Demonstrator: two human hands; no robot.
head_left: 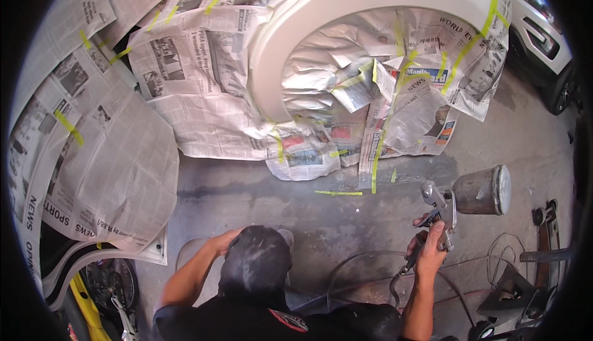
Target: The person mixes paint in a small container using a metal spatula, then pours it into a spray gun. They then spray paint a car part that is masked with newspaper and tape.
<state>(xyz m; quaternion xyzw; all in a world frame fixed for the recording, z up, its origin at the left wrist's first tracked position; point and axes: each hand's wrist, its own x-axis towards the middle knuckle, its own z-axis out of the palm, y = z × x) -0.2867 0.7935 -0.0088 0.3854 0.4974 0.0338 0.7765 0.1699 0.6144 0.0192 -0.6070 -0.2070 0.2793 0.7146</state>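
My right hand (430, 251) is wrapped round the handle of a metal paint spray gun (441, 208), held out to the right. Its grey paint cup (479, 191) lies sideways, and an air hose (395, 282) runs from the handle. My left hand (225, 241) is raised against the side of a dark, white-smudged head covering (256, 261); its fingertips are hidden behind the covering. Ahead stands a pale car fender (269, 63) with a curved wheel arch. Crumpled masking paper (321, 72) fills the arch, and newspaper sheets (210, 118) held by yellow-green tape surround the panel.
More newspaper covers a car part (117, 174) at the left. Below it is a yellow-framed bicycle (89, 307). A white vehicle (537, 38) stands at the far right. Loose hose and cable loops (506, 251) and dark car parts (513, 294) lie on the concrete floor (272, 199).
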